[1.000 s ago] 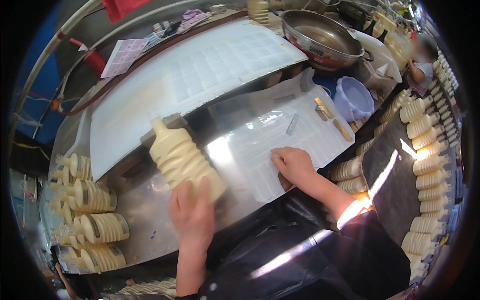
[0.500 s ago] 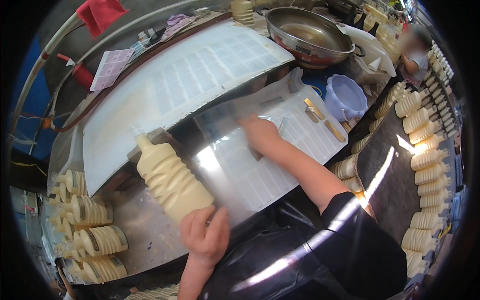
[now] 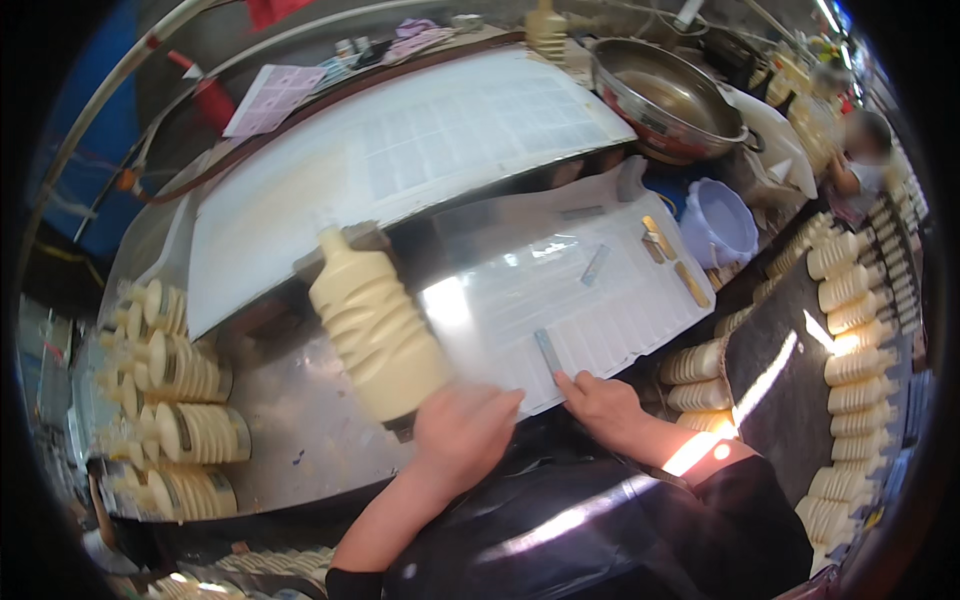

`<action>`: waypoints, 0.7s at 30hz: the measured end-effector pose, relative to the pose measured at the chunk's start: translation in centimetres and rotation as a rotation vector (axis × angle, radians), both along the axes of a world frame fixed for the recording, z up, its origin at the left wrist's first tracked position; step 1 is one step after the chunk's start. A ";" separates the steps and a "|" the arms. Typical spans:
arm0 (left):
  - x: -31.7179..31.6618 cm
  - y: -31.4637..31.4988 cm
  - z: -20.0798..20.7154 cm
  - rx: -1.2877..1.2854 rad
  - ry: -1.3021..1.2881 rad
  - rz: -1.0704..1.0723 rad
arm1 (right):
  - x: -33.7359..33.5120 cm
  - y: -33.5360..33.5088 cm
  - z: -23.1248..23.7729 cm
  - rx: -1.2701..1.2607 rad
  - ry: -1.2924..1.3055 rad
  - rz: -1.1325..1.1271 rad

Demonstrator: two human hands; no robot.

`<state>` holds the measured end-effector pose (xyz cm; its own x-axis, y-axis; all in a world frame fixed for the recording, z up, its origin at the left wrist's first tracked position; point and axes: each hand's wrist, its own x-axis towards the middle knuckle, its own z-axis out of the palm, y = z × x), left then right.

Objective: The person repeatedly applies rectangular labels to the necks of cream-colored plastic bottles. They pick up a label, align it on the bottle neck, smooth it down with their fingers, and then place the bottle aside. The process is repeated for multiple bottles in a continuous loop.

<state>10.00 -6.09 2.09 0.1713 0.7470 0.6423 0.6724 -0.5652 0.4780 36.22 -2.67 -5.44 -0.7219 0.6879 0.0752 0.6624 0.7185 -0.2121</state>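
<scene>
My right hand [image 3: 603,405] is closed, its thumb and forefinger at the near end of a narrow grey-blue strip [image 3: 546,350]. The strip lies over the front part of a whitish translucent sheet [image 3: 490,310] marked in rows. My left hand [image 3: 462,437] is beside the base of a cream ribbed bottle [image 3: 380,335]. Motion smears its fingers, so I cannot tell what they hold. The bottle lies on its side, its neck pointing away from me into a dark holder [image 3: 375,238]. A second small grey-blue strip [image 3: 594,264] lies farther back on the sheet.
Cream bottles [image 3: 185,368] lie stacked at the left, and rows of more [image 3: 855,345] stand at the right. Behind is a large white slanted panel [image 3: 300,220]. A wide metal pan [image 3: 665,95] and a lilac bucket [image 3: 718,225] are back right. Another person [image 3: 860,165] is beyond.
My right hand has drawn back from the middle of the sheet to its near edge, at the strip. My left hand has shifted right from the bottle's base. The view has shifted too.
</scene>
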 end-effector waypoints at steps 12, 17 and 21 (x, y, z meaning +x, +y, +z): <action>0.4 -0.5 1.8 -0.151 0.071 0.291 | -6.9 3.1 8.2 -1.210 0.733 -0.354; -1.4 -0.4 2.1 0.022 0.113 0.490 | -11.4 2.8 12.1 -1.032 0.759 -0.137; -3.1 -0.4 2.5 0.119 0.052 0.584 | -13.5 3.2 11.3 -0.843 0.787 0.055</action>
<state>6.92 -6.54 4.64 -0.2120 0.6505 0.7293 0.9089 -0.1430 0.3917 22.75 0.54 5.86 -0.7093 0.7031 0.0496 0.1060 0.1759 -0.9787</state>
